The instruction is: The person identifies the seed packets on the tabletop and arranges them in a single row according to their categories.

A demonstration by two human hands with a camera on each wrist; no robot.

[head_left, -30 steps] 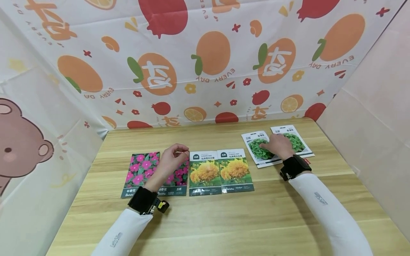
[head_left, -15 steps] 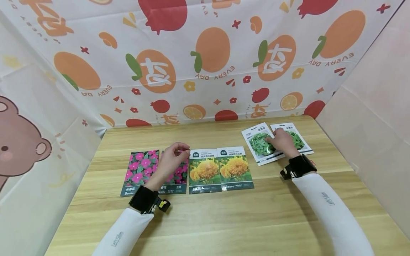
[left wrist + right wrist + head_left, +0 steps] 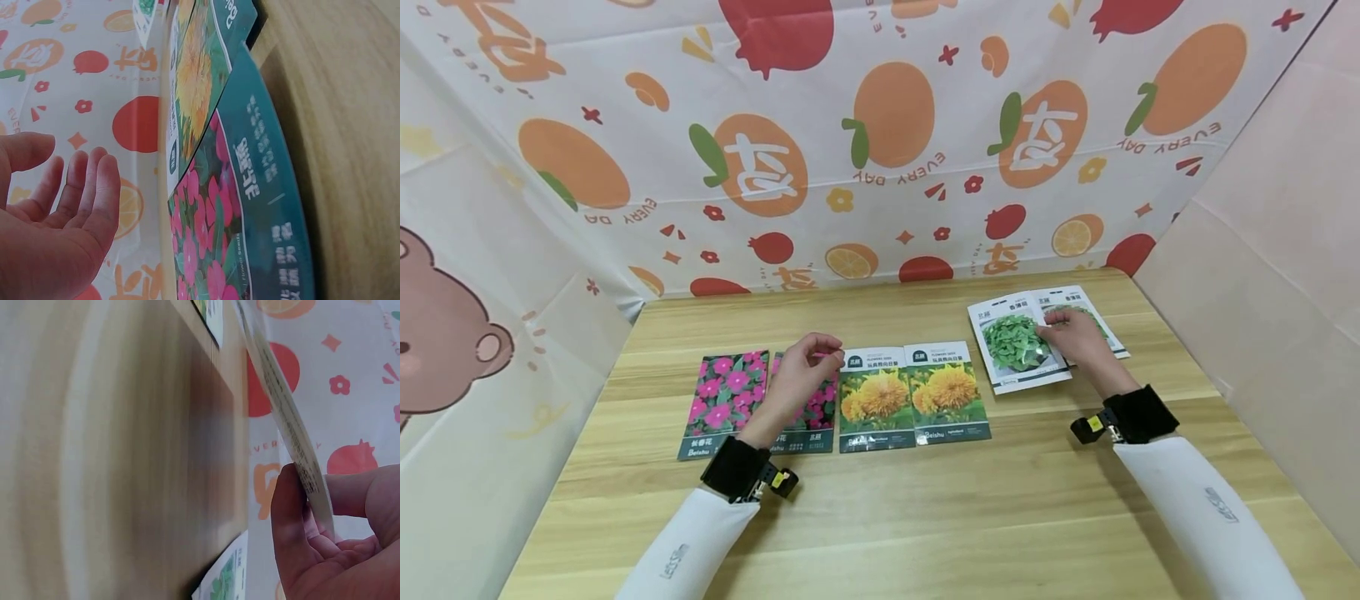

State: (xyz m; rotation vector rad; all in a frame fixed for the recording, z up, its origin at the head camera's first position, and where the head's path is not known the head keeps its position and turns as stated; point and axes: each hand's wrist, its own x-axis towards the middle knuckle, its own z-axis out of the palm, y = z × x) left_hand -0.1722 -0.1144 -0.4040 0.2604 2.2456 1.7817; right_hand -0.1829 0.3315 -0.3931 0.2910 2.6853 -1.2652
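My right hand (image 3: 1081,343) pinches the right edge of a white seed packet (image 3: 1015,342) with a green leafy plant on it. In the right wrist view this packet (image 3: 284,403) stands edge-on between thumb and fingers, lifted off the table. Partly behind the hand lies a second green-leaf seed packet (image 3: 1063,297). Over the pink-flower seed packets, my left hand (image 3: 801,375) hovers with loosely bent fingers and holds nothing. It partly covers the right pink packet (image 3: 822,412); the left pink packet (image 3: 730,392) shows beside the wrist.
Two yellow-flower seed packets (image 3: 876,404) lie side by side in the middle of the wooden table (image 3: 925,517). A fruit-printed cloth (image 3: 820,167) hangs behind the table, and pale side sheets (image 3: 1262,242) flank it.
My right hand has shifted slightly right and now pinches the left green-leaf packet by its edge, raising it. The left hand has stayed in place.
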